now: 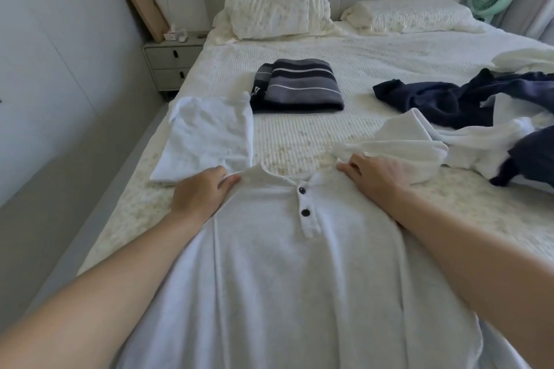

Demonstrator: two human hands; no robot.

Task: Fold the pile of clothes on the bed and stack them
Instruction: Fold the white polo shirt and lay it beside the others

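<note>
Hands pressing a white button shirt flat on a bed.

I see the white shirt [287, 278] spread face up across the bed [374, 63] at 6 o'clock, two dark buttons at its collar. My left hand [201, 195] holds the left shoulder, thumb pinching the collar edge; my right hand [371, 172] lies on the right shoulder, fingers curled into the cloth. A folded white top [207, 138] sits at 10 o'clock, a folded striped navy sweater [299, 85] at 12 o'clock. Unfolded navy and white clothes [467, 117] lie heaped at 2 o'clock. Pillows [278, 6] rest by the headboard.
</note>
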